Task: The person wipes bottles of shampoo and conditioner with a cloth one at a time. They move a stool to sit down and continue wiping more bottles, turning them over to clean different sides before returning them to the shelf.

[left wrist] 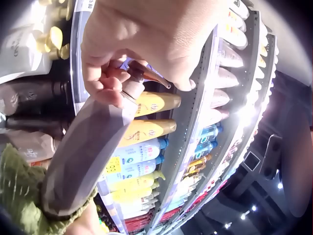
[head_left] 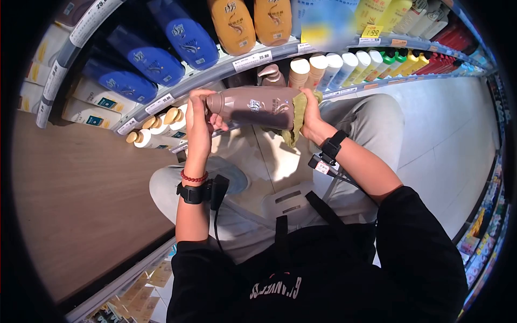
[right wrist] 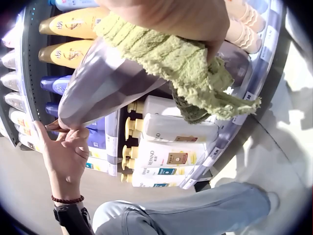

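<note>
A brown pump bottle (head_left: 242, 107), shampoo-like with a printed label, lies sideways in the air between both hands. At its pump end my left hand (head_left: 200, 121) grips the neck, fingers curled round it in the left wrist view; the pump head (left wrist: 139, 71) shows partly under that hand. My right hand (head_left: 311, 117) holds a green fuzzy cloth (head_left: 299, 110) against the bottle's base. In the right wrist view the cloth (right wrist: 161, 58) drapes over the base and hangs down beside it. Part of the right hand's fingers is hidden behind cloth and bottle.
Blue bottles (head_left: 188, 40) and orange bottles (head_left: 232, 24) line the upper shelf. Below stand white pump bottles (right wrist: 181, 129), another brown bottle (head_left: 272, 76) and several pale bottles (head_left: 334, 67). The shelf edge (head_left: 253, 62) carries price tags. The person's knees (head_left: 371, 124) are beneath the hands.
</note>
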`<state>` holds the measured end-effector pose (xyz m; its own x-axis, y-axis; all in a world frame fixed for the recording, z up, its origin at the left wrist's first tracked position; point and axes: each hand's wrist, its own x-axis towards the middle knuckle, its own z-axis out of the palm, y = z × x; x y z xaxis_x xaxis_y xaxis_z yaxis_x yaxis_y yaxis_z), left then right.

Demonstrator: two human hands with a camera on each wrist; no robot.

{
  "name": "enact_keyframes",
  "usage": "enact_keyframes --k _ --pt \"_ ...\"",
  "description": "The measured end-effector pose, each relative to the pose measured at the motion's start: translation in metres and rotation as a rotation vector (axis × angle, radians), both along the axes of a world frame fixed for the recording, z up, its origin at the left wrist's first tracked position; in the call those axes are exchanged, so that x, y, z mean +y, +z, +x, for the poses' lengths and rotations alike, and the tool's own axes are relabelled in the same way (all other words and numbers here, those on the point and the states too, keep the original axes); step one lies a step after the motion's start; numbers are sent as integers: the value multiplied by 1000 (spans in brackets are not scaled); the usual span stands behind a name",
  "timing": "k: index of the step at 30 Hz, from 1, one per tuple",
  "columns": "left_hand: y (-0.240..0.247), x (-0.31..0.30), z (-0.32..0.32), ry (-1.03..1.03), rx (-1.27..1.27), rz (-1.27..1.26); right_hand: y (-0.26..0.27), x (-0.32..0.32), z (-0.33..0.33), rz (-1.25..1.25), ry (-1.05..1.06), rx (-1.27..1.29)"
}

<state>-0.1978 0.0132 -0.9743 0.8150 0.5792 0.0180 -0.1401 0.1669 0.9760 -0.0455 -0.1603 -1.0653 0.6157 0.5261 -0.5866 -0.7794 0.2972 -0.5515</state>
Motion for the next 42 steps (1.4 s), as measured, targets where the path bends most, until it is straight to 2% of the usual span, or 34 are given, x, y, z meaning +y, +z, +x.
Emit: enact_keyframes --k 3,4,9,12,15,18,21,24,27,30,33,36,40,42 --pt "5 -5 2 -6 76 29 2 -6 -3 85 155 91" --pt "9 -10 4 6 30 19 0 -7 -3 93 187 119" --pt "11 -18 1 -98 49 361 -13 -12 0 94 250 192" --pt "18 -43 -3 -135 66 455 2 -13 3 51 220 213" --pt "16 -65 -7 -146 2 805 -6 -10 10 74 128 200" --pt "17 -86 -6 -87 43 975 -17 -6 10 155 -66 215" --pt "21 -97 -7 -9 180 959 -21 -4 8 188 -197 213" --pt "19 -95 -4 37 221 828 -14 -2 3 175 -263 221" --pt "21 -89 -8 36 289 1067 -17 2 2 175 -273 201" --pt "16 -91 -13 46 236 1280 -14 3 0 198 -248 278" --pt "18 -96 -13 16 218 1318 0 5 -5 180 -151 269" --pt "14 -95 -9 -20 84 1357 1 10 -10 258 -31 242" --pt "-11 -97 -7 -167 91 1614 23 13 -29 82 94 339" --pt "-13 -91 -5 -190 143 1540 15 14 -33 142 147 370"
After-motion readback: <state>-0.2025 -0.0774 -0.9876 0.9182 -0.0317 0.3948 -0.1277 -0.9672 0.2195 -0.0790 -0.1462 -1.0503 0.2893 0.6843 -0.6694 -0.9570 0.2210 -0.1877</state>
